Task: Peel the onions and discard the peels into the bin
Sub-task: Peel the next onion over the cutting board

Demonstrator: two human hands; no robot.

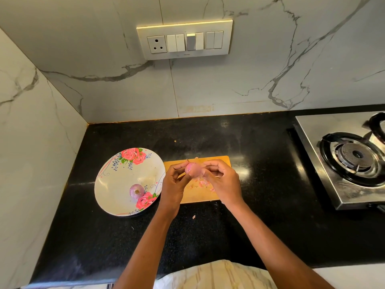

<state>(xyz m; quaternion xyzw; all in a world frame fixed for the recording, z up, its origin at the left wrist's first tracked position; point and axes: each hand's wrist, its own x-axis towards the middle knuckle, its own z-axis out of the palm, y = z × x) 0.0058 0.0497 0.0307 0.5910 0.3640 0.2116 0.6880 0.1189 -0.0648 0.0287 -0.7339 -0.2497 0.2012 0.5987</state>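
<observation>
Nearest you: pale striped cloth at the bottom edge, soft and creased, just below the near rim of the table.
Landmark: the wooden cutting board, flat, smooth, honey-coloured, rectangular with rounded corners; every place below is given from it.
Left hand: over the board's left end, fingers curled round the onion from the left, holding it.
Right hand: over the board's middle, fingers bent in against the onion's right side; you look to be pinching skin, though the pinch itself is hidden.
Onion in hand: above the far half of the board, small, round, pink and glossy, a shred of skin standing up at its top.
Second onion: left of the board, inside the floral bowl, purple with fine stripes, root end up. Judged already peeled, not certain.
Bowl: wide, shallow, glazed white with rose prints, its right rim just beside the board.
Peels: thin, dry, papery pink flakes on the board under your hands; one stray flake on the table on the near side of the board.
Done, as judged: skin largely off the held onion.
Left: last shreds; gathering peels; carrying them to the bin, which is not in view.
Table: black, speckled, polished stone.
Stove: well to the right of the board, brushed steel, black ring burner.
</observation>
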